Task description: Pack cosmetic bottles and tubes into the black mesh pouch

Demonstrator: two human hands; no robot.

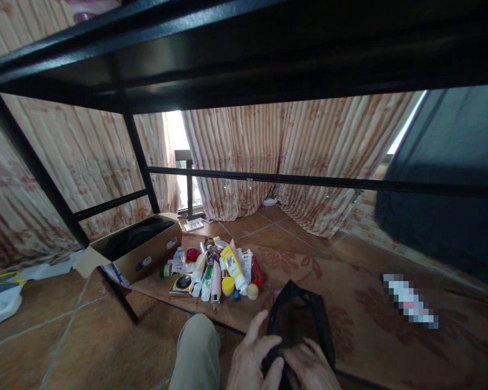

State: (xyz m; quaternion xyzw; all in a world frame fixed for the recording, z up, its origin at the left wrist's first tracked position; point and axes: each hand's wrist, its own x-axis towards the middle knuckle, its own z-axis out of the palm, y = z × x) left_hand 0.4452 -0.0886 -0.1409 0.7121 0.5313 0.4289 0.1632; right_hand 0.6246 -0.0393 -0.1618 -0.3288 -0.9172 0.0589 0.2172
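A black, partly see-through mesh bag (295,303) lies on the brown patterned low shelf in front of me. My left hand (254,352) is at its left side, one finger raised and the other fingertips gripping the near edge. Bent over the bag's near part are the fingers of my right hand (309,364), close beside the left. Part of the bag is hidden under both hands. Beyond it to the left sits a pile of cosmetics, among them a yellow-and-white tube (232,266), a jar with a yellow lid (228,286) and a pink tube (216,281).
A cardboard box (156,254) with dark contents stands open at the shelf's left end. Overhead is a black tabletop (236,70) on metal legs, with a crossbar (248,176) behind. A blurred-out item (410,300) lies at right. My knee (197,346) is near the front edge.
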